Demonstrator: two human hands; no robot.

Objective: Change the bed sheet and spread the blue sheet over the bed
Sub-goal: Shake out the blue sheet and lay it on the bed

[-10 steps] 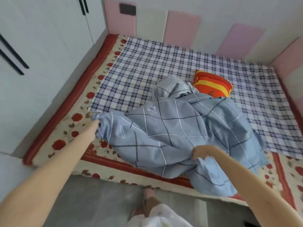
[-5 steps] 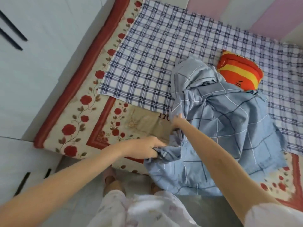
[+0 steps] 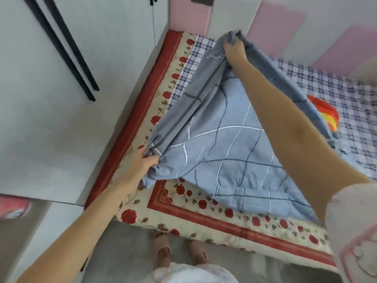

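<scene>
- Since half a second ago, the right hand (image 3: pixel 234 51) has swung from the crumpled middle of the blue sheet (image 3: pixel 220 144) up toward the far left corner of the bed (image 3: pixel 195 218), carrying an edge with it, and the heap has opened into a broad slanted panel.
- Over the same interval the left hand (image 3: pixel 142 162) has shifted out from the foot of the bed to its left side, beside the white wardrobe (image 3: pixel 81 58).
- Both hands are closed: the left pinches a bunched corner of the blue sheet low near the red mattress border, and the right grips a gathered fold held high near the pink wall panels (image 3: pixel 275 23).
- Holding two points well apart pulls the edge between them taut, which looks like a way to find the sheet's side and line it up with the left edge of the bed.
- The blue sheet hangs partly in the air and partly rests on the floral cover and on the checked sheet (image 3: pixel 336 94), which is still on the bed, so the change looks only begun.
- An orange and yellow pillow (image 3: pixel 324 115) lies on the checked sheet, partly hidden by the blue sheet's far fold.
- No containers show; the wardrobe doors are shut, so what is inside cannot be told.
</scene>
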